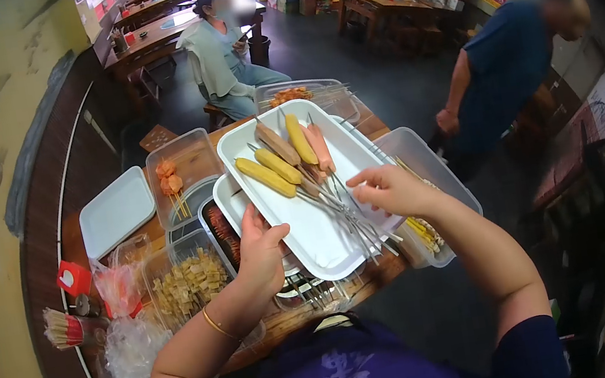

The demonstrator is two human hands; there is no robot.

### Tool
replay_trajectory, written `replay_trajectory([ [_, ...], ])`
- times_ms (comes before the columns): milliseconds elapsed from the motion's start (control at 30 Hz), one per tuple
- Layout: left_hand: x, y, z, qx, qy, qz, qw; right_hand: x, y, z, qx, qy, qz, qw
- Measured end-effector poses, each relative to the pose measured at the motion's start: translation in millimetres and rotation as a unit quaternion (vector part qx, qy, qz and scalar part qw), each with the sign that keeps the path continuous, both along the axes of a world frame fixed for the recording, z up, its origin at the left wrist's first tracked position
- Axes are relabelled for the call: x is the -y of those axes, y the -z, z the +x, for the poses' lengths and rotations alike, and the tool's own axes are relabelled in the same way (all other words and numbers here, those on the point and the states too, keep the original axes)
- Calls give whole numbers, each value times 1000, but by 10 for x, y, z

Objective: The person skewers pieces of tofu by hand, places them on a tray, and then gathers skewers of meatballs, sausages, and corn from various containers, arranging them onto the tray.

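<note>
My left hand [261, 254] is closed on the left edge of a white tray [322, 245], which is tilted above the table. On the tray lie several skewers, with yellow sausage-shaped pieces [265, 176], a pink sausage [319, 147] and a brown piece [276, 140]. Their metal sticks [355, 224] fan toward the tray's near right edge. Over the tray's right side hovers my right hand [390, 190], fingers bent and apart, near the sticks with nothing visible in it. Another white tray [223, 193] shows partly beneath the held one.
Around the held tray, the wooden table bears a tub of skewered pieces [190, 284], a tub with orange skewers [170, 179], a clear tub [441, 176] and a white tray [118, 209]. Plastic bags [134, 347] lie left. One person [224, 60] sits ahead; another [507, 64] stands right.
</note>
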State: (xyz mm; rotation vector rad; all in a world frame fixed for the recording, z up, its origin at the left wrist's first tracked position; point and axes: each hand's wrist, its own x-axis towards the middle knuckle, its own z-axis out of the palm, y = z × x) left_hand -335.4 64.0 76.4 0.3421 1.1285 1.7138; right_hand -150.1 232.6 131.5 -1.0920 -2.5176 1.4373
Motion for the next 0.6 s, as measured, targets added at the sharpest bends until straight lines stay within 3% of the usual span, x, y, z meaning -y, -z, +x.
replay_trajectory([
  [67,2,-45,35,-8,-16,-19,1000,-98,205,-70,-16,42,0,999],
  [167,-37,129,71,-101,-90,5,991,-75,352,-229,-23,93,-123,988],
  [267,17,137,47,-191,-27,77,978,-17,293,-344,-63,145,-272,949],
  [300,34,110,27,-368,-24,63,927,-5,266,-371,-83,161,-323,929],
  [367,49,21,-18,-679,-12,28,734,-52,444,-418,-105,141,-323,930],
  [467,-71,-191,-44,-794,19,61,604,-53,488,-432,-107,133,-332,928],
  [600,-349,-35,-100,-806,82,101,578,-36,392,-382,-87,150,-341,924],
])
